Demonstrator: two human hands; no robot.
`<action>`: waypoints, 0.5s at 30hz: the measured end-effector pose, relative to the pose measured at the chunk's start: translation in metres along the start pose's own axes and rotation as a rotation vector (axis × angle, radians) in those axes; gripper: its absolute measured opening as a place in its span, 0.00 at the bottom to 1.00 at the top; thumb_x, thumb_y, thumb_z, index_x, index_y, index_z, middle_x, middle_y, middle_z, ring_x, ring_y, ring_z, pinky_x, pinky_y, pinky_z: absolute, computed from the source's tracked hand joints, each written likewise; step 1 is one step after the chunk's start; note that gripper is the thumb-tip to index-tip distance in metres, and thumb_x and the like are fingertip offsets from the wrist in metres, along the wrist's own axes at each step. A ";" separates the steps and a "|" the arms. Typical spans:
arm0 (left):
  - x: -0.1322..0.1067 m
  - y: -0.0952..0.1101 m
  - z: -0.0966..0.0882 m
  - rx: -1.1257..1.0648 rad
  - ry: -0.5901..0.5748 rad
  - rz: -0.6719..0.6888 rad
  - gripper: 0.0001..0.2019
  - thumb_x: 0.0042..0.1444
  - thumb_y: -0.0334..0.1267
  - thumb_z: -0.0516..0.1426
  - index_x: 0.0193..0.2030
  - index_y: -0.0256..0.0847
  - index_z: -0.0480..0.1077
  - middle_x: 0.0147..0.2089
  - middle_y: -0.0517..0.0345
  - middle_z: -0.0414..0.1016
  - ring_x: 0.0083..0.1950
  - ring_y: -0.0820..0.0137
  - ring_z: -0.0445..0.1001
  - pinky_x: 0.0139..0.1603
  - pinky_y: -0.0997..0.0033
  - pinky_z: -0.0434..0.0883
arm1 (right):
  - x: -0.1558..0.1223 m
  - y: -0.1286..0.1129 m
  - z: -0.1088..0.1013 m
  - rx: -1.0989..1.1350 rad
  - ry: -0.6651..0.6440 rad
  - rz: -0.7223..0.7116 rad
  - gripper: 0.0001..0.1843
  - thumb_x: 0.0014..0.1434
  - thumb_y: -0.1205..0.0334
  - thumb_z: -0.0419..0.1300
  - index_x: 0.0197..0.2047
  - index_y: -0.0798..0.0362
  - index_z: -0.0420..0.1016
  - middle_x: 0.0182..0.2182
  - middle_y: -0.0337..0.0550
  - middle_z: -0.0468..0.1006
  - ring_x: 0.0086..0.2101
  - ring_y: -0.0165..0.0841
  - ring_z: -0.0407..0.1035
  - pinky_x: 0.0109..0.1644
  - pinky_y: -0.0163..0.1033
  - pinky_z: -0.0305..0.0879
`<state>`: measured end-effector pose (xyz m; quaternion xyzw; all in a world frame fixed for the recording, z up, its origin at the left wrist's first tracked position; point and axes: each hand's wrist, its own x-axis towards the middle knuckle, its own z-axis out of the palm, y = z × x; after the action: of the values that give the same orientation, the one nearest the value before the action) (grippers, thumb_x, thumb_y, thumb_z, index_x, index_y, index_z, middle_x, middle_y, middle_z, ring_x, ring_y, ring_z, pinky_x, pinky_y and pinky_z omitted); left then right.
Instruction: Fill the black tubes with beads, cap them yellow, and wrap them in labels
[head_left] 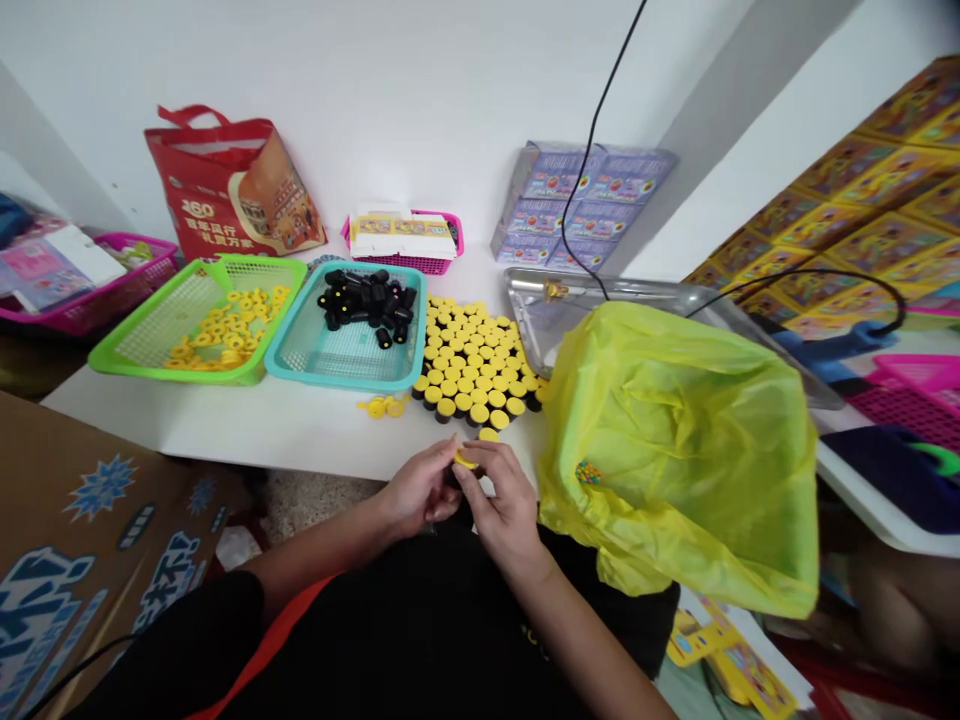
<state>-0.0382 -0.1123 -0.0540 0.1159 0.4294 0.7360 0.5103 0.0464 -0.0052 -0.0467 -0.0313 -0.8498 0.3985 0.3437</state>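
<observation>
Dozens of yellow-topped tubes (pixel 472 365) crowd the bench (pixel 225 425); more black tubes (pixel 367 305) sit in a teal basket (pixel 352 386). Left hand (pixel 420 488) and right hand (pixel 504 497) pinch a yellow cap (pixel 465 460).

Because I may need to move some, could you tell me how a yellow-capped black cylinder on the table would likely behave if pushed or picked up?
Each yellow-capped black cylinder looks small, probably light. Standing on end, it would likely tip if pushed alone, though packed neighbours may brace it. Lying down, it would probably roll.
</observation>
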 end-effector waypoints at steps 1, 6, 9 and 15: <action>0.001 0.000 -0.001 -0.001 0.009 -0.002 0.25 0.56 0.64 0.56 0.40 0.41 0.63 0.19 0.69 0.58 0.13 0.80 0.51 0.10 0.81 0.47 | -0.001 0.002 0.000 -0.012 -0.009 -0.013 0.07 0.65 0.62 0.58 0.47 0.48 0.75 0.44 0.48 0.75 0.43 0.38 0.73 0.45 0.45 0.73; 0.004 0.004 -0.005 0.003 0.031 -0.072 0.25 0.55 0.64 0.55 0.38 0.41 0.64 0.17 0.70 0.57 0.12 0.79 0.50 0.11 0.80 0.45 | -0.006 0.007 0.003 -0.088 -0.066 -0.056 0.18 0.64 0.62 0.61 0.57 0.46 0.70 0.45 0.49 0.75 0.45 0.40 0.71 0.46 0.46 0.72; 0.006 0.006 -0.008 0.069 0.035 -0.076 0.27 0.56 0.65 0.54 0.37 0.38 0.67 0.18 0.68 0.59 0.12 0.81 0.50 0.11 0.79 0.44 | -0.008 0.007 0.006 -0.081 -0.044 0.025 0.20 0.62 0.59 0.63 0.57 0.47 0.69 0.42 0.46 0.76 0.37 0.37 0.71 0.41 0.44 0.73; 0.008 -0.001 -0.007 0.263 0.107 -0.033 0.32 0.56 0.69 0.51 0.29 0.36 0.69 0.16 0.65 0.61 0.13 0.77 0.58 0.12 0.76 0.52 | -0.007 0.009 0.010 -0.071 0.018 0.117 0.19 0.57 0.53 0.67 0.49 0.50 0.73 0.36 0.42 0.74 0.33 0.36 0.70 0.37 0.42 0.72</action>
<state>-0.0458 -0.1091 -0.0609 0.1352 0.5507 0.6700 0.4792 0.0439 -0.0076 -0.0618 -0.0969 -0.8570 0.3870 0.3261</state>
